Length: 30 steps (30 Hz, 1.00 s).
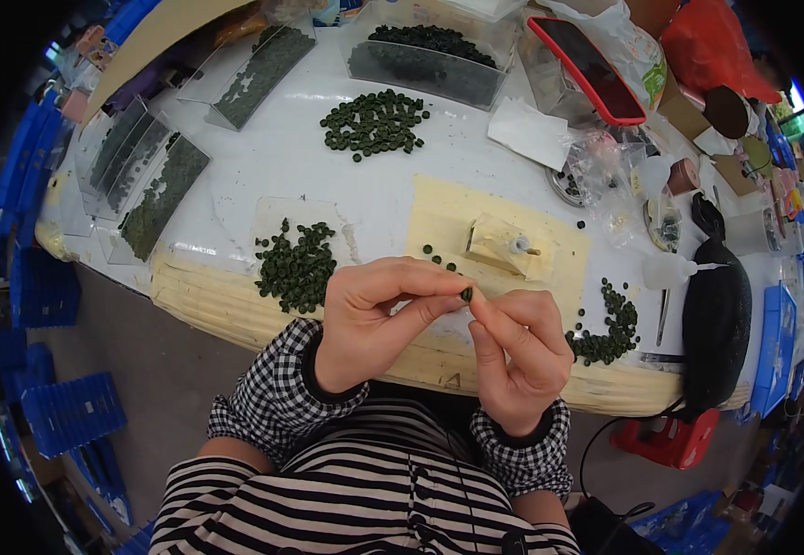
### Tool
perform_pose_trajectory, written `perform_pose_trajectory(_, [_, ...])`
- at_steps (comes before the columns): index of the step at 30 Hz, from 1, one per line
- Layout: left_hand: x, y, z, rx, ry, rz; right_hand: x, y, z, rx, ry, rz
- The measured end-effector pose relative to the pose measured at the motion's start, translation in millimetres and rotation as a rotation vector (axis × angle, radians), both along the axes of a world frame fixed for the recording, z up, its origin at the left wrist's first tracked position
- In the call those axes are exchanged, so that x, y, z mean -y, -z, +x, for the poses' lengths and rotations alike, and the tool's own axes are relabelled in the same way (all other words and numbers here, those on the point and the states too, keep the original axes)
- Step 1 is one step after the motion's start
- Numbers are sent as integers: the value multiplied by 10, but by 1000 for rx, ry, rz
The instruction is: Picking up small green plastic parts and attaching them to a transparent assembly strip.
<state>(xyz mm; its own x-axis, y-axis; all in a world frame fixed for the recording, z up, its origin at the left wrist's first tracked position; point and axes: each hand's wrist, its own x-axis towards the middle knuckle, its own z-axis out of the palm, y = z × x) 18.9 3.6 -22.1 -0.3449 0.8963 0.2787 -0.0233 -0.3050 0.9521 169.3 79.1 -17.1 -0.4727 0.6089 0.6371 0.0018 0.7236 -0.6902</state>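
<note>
green piece (467, 294) in a pinch

the left hand (382, 319) grasps the piece just right of the frame's middle; the right hand (522, 361) touches it, but i cannot tell whether it grips. a green pile (297, 270) lies left of centre, others at upper centre and right.

Red-cased phone (591, 71), red stool (680, 442), blue crate (74, 412)

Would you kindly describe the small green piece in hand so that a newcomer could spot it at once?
Find the white table, then the left hand and right hand coming together over its near side. The small dark green piece is where they meet. Unlike similar pieces lying on the table, this one is held up.
</note>
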Motion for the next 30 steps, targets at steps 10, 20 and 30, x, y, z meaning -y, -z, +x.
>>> perform_pose_trajectory(10, [-14, -5, 46, 109, -44, -56, 29, 2, -1, 23, 18, -29])
perform_pose_trajectory(20, [271, -96, -63, -952, -138, -146, -224, 12, 811, 497, 566, 134])
perform_pose_trajectory(30, [220, -46, -103, -983, -303, -131, -225, 28, 630, 583, 448, 118])
